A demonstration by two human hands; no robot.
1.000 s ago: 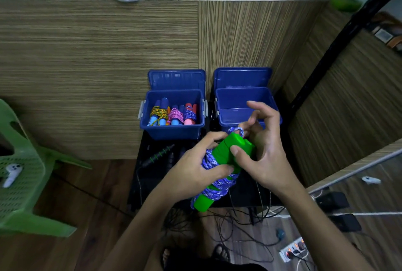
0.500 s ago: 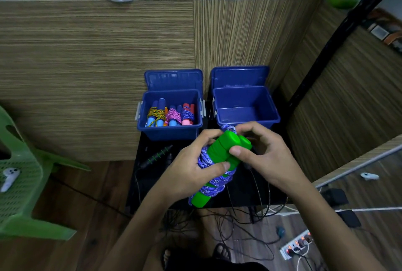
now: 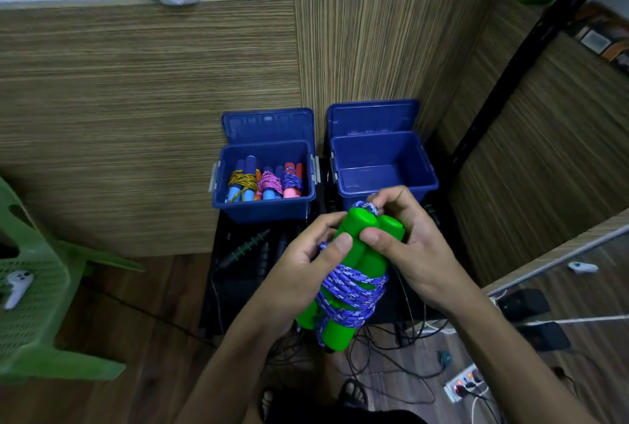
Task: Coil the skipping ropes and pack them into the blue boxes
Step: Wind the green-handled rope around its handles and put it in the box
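1. A skipping rope (image 3: 354,273), with two green handles side by side and purple-and-white cord wound around their middle, is being held in the air in front of the two blue boxes, tilted with its upper ends toward the right one.
2. The left hand (image 3: 299,273) is gripping the bundle from the left, thumb lying across the near handle.
3. The right hand (image 3: 405,246) is clasping the upper ends of the handles, thumb pressing the top; its fingers seem to be pinching a loop of cord there, though they are hiding part of it.
4. The right blue box (image 3: 384,171) is sitting open just beyond the hands, lid leaning back.
5. The left blue box (image 3: 263,209) is standing beside it, holding several coiled ropes (image 3: 265,182) with blue, pink and red handles.
6. A green plastic chair (image 3: 41,304) is standing far left, carrying a white controller (image 3: 17,287).
7. A power strip (image 3: 466,382) and loose cables are lying on the floor lower right.
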